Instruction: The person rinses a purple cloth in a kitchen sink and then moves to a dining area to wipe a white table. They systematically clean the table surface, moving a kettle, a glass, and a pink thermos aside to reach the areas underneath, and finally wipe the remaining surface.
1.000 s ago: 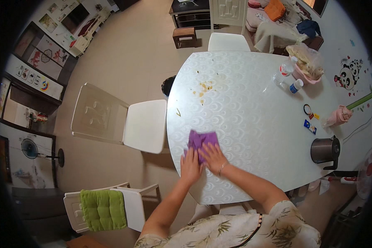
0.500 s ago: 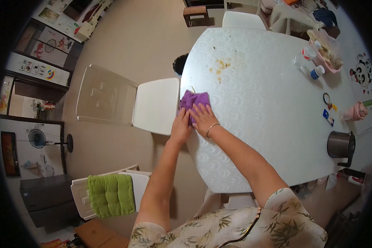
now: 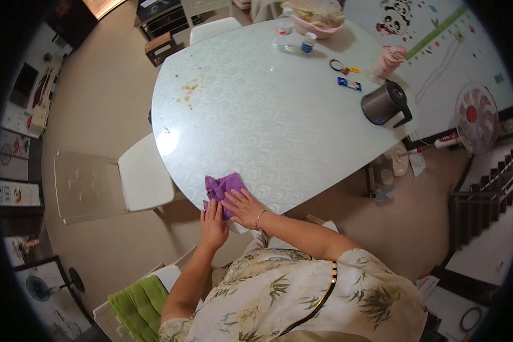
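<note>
A folded, rumpled purple cloth (image 3: 227,188) lies on the white patterned table (image 3: 251,131) at its near left edge. My right hand (image 3: 244,210) rests flat on the cloth, its fingers stretched out and slightly spread; a bracelet circles the wrist. Beside it, my left hand (image 3: 214,227) lies with straight fingers on the cloth's near side, at the table's edge. Part of the cloth is hidden under both hands. Yellow-brown food bits (image 3: 188,91) are scattered on the far left of the tabletop, and a small dark scrap (image 3: 167,131) sits near the left edge.
At the right stand a dark kettle (image 3: 385,104) and a pink wrapped item (image 3: 389,60). A blue packet (image 3: 349,84), white-capped bottle (image 3: 308,42), clear bottle (image 3: 283,34) and pink basket (image 3: 319,28) are farther back. A white chair (image 3: 145,174) stands left.
My hands and the purple cloth have moved along the left table edge toward my body. The view has turned, bringing the staircase and a pink-bladed fan into sight at the right.
</note>
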Tool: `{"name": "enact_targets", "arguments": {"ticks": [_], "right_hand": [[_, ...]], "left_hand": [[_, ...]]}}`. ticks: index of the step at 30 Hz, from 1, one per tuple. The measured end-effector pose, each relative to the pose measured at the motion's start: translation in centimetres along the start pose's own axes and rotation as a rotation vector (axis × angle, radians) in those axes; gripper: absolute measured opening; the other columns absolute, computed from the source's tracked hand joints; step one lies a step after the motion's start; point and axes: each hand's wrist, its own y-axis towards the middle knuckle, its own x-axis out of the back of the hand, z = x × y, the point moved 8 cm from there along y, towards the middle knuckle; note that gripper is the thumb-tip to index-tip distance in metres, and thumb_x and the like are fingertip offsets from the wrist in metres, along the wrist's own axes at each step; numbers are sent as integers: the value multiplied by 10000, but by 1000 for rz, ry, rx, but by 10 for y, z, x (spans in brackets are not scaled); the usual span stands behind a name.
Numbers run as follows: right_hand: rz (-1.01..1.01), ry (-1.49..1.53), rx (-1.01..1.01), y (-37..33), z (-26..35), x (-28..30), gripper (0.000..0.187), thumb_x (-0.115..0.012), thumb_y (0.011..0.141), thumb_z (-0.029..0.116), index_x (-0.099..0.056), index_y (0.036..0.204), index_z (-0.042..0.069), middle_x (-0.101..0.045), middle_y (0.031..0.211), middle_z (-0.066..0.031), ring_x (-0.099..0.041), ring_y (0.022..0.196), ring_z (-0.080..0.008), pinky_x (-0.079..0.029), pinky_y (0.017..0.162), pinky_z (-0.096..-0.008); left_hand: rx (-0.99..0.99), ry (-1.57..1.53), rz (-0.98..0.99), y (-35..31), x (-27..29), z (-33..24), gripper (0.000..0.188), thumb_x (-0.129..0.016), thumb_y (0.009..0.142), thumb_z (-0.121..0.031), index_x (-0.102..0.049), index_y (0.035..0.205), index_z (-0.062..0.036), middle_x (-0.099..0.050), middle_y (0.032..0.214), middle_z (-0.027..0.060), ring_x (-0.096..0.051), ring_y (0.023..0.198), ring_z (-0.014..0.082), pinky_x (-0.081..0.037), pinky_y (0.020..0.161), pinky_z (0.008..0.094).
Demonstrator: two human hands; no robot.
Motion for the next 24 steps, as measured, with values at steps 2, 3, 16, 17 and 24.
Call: {"name": "enact_targets", "arguments": {"ticks": [2, 3, 16, 17, 24], "right_hand": [[-8, 14, -128, -30, -23, 2, 628, -436, 933, 407, -241, 1474, 152, -203, 1534, -103, -138, 1421, -290, -56, 1146, -458], [-12, 22, -193, -46, -37, 4, 625, -442, 932, 397, -244, 1473, 156, -208, 1532, -102, -145, 1420, -286, -64, 1147, -451], [-243, 42, -795, -262, -219, 56, 587, -470, 922, 358, -287, 1458, 201, -208, 1528, -91, -163, 1408, -293, -80, 1148, -463], [-228, 19, -811, -268, -233, 64, 586, -487, 913, 360, -311, 1447, 196, -211, 1526, -96, -177, 1400, -303, -79, 1144, -481], [-213, 8, -787, -262, -353, 114, 621, -540, 874, 345, -333, 1434, 178, -222, 1515, -121, -192, 1389, -321, -84, 1140, -494]], "left_hand": [[-105, 17, 65, 13, -8, -28, 725, -609, 720, -86, -348, 1393, -23, -290, 1469, 211, -255, 1377, 357, -194, 1096, 543], [-170, 58, 89, 25, -17, -44, 701, -600, 729, -103, -361, 1381, -11, -296, 1465, 213, -266, 1373, 348, -192, 1102, 536], [-695, 16, 317, 134, -110, -285, 627, -583, 810, -275, -412, 1354, -15, -282, 1465, 235, -257, 1373, 361, -188, 1119, 493], [-701, 30, 353, 145, -114, -298, 642, -572, 810, -268, -390, 1370, -10, -266, 1476, 227, -231, 1389, 349, -175, 1123, 495], [-669, 79, 242, 248, -129, -361, 633, -549, 819, -227, -368, 1378, 8, -256, 1480, 227, -233, 1385, 355, -160, 1128, 494]]}}
